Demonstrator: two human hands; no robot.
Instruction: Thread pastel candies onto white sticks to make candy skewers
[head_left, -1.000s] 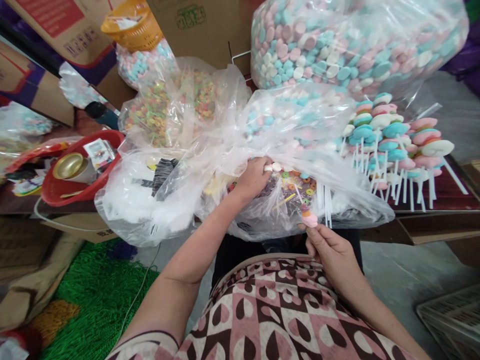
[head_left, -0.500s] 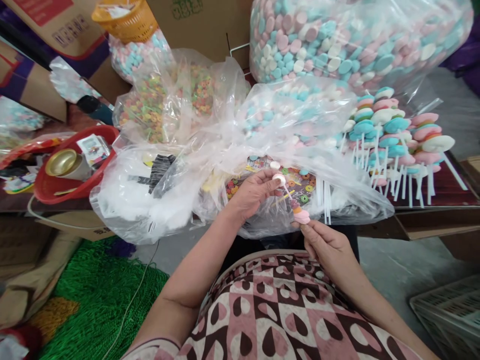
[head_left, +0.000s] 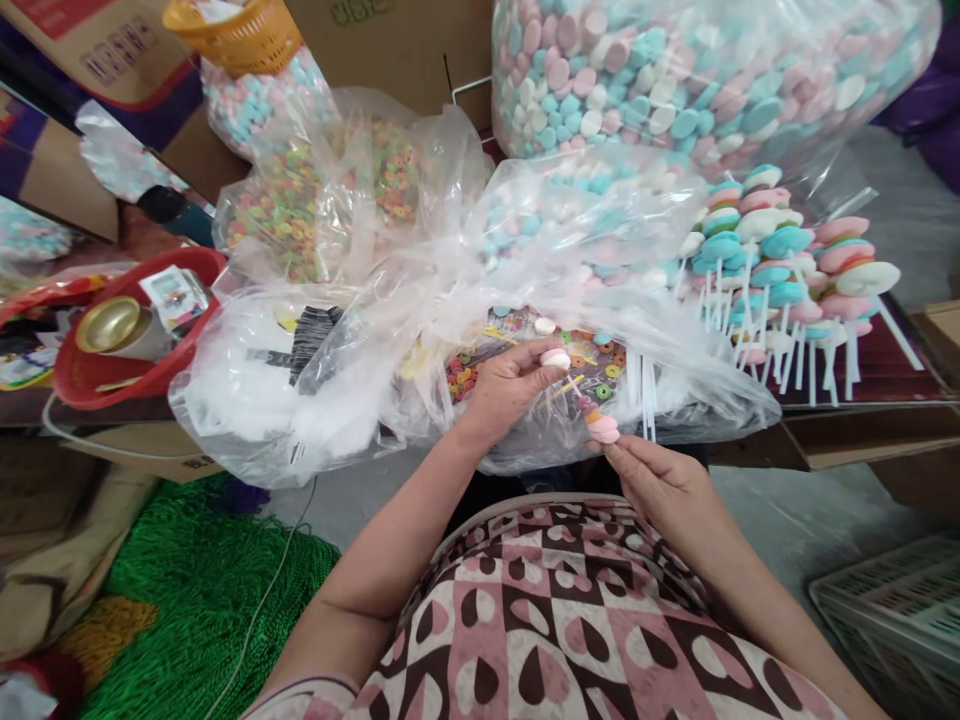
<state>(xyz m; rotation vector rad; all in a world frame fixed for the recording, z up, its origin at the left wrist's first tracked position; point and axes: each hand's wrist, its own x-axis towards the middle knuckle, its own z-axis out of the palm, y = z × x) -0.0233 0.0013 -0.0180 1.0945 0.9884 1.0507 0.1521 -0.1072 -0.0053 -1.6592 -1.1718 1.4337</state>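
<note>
My left hand [head_left: 510, 392] pinches a pink and white marshmallow [head_left: 555, 358] between thumb and fingertips. Just below and to its right, my right hand [head_left: 660, 478] grips a marshmallow skewer [head_left: 602, 429] by its lower end. Pink marshmallow, an orange ring and a purplish piece are threaded on that skewer, whose bare white tip points up at the marshmallow. Whether tip and marshmallow touch is hard to see. Beneath both hands, cereal-like rings [head_left: 606, 391] and a loose white marshmallow [head_left: 544, 326] lie on the plastic-covered surface. Several white sticks [head_left: 643, 395] lie beside them.
Finished-looking marshmallow skewers [head_left: 784, 240] are piled at right. Behind stand a large bag of marshmallows [head_left: 660, 120] and a bag of coloured rings [head_left: 292, 210]. At left is a red basket [head_left: 71, 365] holding a gold bowl [head_left: 112, 325]. Green strands [head_left: 210, 590] cover the floor.
The marshmallow in my left hand has turned, now showing a pink top over white. The skewer stays in my right hand, nearly in place. The whole view has shifted slightly.
</note>
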